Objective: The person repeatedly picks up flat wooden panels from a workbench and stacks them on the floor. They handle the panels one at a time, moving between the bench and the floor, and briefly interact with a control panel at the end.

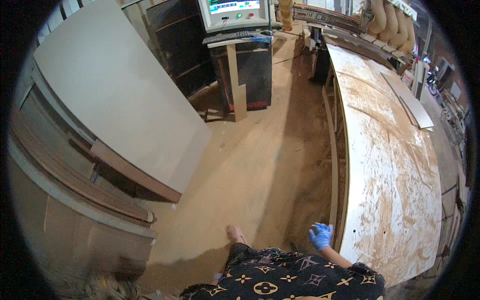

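My right hand (321,236), in a blue glove, hangs at my side with its fingers apart and loosely bent. Nothing shows in its grasp. Close to its right runs the near edge of a long white table (372,210), dusted with brown sawdust; hand and table look apart. My left hand is out of the picture. Below me are a dark patterned shirt (295,272) and one bare foot (235,233) on the dusty floor (240,185).
Large pale boards (125,95) lean at the left, with brown panels (80,220) nearer me. Ahead stands a control cabinet (255,75) with a screen (234,6) and keyboard (227,37). A machine gantry with ribbed hoses (392,22) spans the table's far end. Thin offcut strips (415,112) lie on the table.
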`<state>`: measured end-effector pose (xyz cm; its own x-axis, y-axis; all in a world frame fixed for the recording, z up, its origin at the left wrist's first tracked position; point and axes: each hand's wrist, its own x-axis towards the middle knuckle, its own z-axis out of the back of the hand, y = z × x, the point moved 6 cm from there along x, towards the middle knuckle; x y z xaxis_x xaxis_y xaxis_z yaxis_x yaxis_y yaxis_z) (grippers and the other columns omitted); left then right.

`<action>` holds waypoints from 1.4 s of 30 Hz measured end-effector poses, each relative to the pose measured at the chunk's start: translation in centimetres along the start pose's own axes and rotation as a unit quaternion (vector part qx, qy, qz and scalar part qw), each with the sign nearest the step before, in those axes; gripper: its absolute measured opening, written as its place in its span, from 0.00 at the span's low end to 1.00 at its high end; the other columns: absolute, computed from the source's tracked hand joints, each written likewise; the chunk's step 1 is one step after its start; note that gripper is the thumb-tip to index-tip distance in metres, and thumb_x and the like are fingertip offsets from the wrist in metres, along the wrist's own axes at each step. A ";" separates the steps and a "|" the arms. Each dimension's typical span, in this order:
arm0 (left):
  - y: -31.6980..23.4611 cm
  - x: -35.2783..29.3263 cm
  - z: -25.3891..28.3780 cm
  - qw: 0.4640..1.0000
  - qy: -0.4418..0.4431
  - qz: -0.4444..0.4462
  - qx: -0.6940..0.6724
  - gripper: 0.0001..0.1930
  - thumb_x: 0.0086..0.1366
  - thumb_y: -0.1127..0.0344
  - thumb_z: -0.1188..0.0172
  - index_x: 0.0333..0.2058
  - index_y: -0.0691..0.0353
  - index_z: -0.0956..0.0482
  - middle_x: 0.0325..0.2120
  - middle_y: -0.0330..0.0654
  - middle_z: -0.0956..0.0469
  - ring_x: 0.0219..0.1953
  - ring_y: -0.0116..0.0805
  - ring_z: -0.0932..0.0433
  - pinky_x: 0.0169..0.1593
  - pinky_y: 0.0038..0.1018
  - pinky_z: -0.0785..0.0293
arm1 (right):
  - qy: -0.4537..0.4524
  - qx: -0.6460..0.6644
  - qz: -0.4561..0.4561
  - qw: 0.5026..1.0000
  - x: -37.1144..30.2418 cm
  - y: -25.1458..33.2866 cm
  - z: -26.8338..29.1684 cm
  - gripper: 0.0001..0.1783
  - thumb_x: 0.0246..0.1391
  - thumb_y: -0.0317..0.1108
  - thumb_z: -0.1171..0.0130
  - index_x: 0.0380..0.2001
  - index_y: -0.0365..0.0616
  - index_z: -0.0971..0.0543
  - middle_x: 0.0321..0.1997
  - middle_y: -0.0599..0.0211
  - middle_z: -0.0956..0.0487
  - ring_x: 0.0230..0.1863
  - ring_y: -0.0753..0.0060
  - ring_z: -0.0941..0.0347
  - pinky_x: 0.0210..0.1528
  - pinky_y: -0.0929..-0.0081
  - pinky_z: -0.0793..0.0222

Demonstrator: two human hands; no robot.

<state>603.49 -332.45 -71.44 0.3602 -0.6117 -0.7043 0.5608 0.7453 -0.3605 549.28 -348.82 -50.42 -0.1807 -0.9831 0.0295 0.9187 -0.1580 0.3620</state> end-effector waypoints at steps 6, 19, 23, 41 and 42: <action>-12.3 16.8 7.7 0.992 0.026 -0.109 0.065 0.14 0.61 0.57 0.48 0.36 0.62 0.22 0.35 0.44 0.22 0.38 0.40 0.24 0.43 0.32 0.29 | -0.030 0.142 0.017 0.989 14.6 12.0 -6.6 0.17 0.46 0.44 0.40 0.40 0.50 0.22 0.47 0.60 0.24 0.50 0.56 0.31 0.53 0.63 0.37; -50.1 41.7 22.5 0.962 -0.047 -0.266 0.047 0.13 0.58 0.59 0.43 0.36 0.62 0.22 0.35 0.46 0.21 0.39 0.38 0.23 0.45 0.30 0.29 | -0.192 0.271 -0.096 0.938 50.0 12.1 -0.5 0.15 0.46 0.37 0.39 0.39 0.48 0.22 0.47 0.60 0.25 0.50 0.57 0.30 0.54 0.68 0.37; -57.2 45.5 17.6 0.954 -0.010 -0.279 -0.112 0.14 0.58 0.58 0.44 0.35 0.64 0.22 0.34 0.48 0.21 0.37 0.40 0.23 0.44 0.32 0.28 | -0.237 0.234 -0.006 0.943 64.6 10.8 5.3 0.18 0.51 0.35 0.40 0.46 0.44 0.25 0.48 0.64 0.25 0.50 0.69 0.29 0.53 0.73 0.36; -75.7 55.1 14.3 0.979 0.058 -0.185 0.062 0.16 0.60 0.57 0.51 0.37 0.63 0.23 0.39 0.52 0.25 0.41 0.49 0.25 0.44 0.39 0.29 | -0.211 0.081 0.140 0.964 121.9 31.7 17.3 0.28 0.44 0.46 0.40 0.51 0.55 0.30 0.56 0.60 0.32 0.56 0.53 0.36 0.57 0.63 0.40; -76.8 56.4 15.4 0.978 0.053 -0.186 0.071 0.15 0.61 0.58 0.51 0.37 0.63 0.23 0.40 0.52 0.25 0.41 0.49 0.26 0.44 0.39 0.29 | -0.232 0.062 0.140 0.961 123.3 32.3 17.3 0.28 0.44 0.46 0.40 0.51 0.55 0.30 0.57 0.60 0.33 0.56 0.52 0.37 0.57 0.63 0.40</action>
<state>592.22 -428.25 -74.12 0.0357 -0.7974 -0.6023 0.7389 0.4269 -0.5214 550.57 -473.48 -19.01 -0.0950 -0.8342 0.5432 0.9107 0.1476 0.3859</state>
